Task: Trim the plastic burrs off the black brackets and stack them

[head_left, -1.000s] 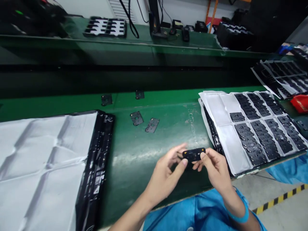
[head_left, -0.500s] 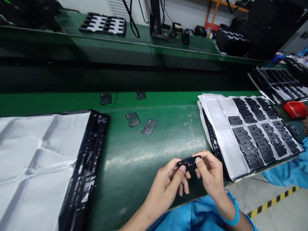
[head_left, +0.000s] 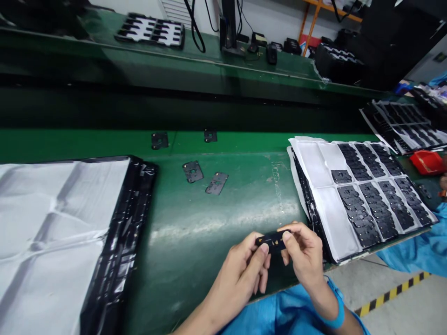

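Between both hands, above the near edge of the green table, is a small black plastic part (head_left: 274,241) with gold-coloured spots. My left hand (head_left: 246,267) pinches its left end between thumb and fingers. My right hand (head_left: 304,253) grips the right end in the same way, a blue band around the wrist. Farther out lie loose black parts of flat, plate-like shape: one black plate (head_left: 193,171) and another black plate (head_left: 217,183) side by side, with a third black plate (head_left: 159,140) and a fourth (head_left: 210,136) behind them.
At right, a stacked white-lined tray (head_left: 337,223) holds rows of black plates. A pile of white sheets with black wrapping (head_left: 87,195) covers the left. A red bin (head_left: 428,162) and a co-worker's blue sleeve (head_left: 415,251) are at far right. Behind runs a dark belt (head_left: 174,109).
The two plates at the back have shifted slightly right. My hands keep hold of the black part, which has tilted a little. The camera view has moved slightly.
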{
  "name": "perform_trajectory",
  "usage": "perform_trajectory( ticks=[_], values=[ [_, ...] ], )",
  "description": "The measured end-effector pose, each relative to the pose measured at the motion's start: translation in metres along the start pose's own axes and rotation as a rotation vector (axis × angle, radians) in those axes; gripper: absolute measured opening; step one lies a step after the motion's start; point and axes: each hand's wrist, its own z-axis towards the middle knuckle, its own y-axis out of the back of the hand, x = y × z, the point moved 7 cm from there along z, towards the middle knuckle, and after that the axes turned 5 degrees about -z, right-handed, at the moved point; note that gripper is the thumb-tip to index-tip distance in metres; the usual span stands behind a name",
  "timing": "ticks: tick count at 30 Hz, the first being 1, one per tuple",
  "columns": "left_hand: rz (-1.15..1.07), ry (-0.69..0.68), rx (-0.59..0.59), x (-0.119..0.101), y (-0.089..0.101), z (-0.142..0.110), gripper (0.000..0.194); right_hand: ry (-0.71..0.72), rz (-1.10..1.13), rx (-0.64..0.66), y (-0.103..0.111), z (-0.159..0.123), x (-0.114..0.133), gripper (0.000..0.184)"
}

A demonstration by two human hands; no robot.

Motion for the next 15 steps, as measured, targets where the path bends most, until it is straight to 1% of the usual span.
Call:
perform_trajectory(
  ticks=[4, 7, 12, 15],
  values=[
    [0.052, -0.025, 0.021, -0.0034, 0.0005, -0.0009, 0.042, -0.007, 0.010, 0.006, 0.0005, 0.0002, -0.0005, 0.018],
    [0.061, -0.019, 0.028, -0.0016, 0.0007, -0.0010, 0.043, -0.036, 0.022, 0.006, 0.0003, 0.0014, -0.0017, 0.020],
    [0.117, -0.043, 0.027, -0.0002, 0.0028, -0.0028, 0.044, -0.092, 0.017, -0.054, 0.0012, 0.0032, -0.0037, 0.029],
    [0.130, -0.044, 0.020, -0.0004, 0.0061, -0.0041, 0.043, -0.118, 0.027, -0.012, -0.0022, 0.0022, -0.0034, 0.028]
  ],
)
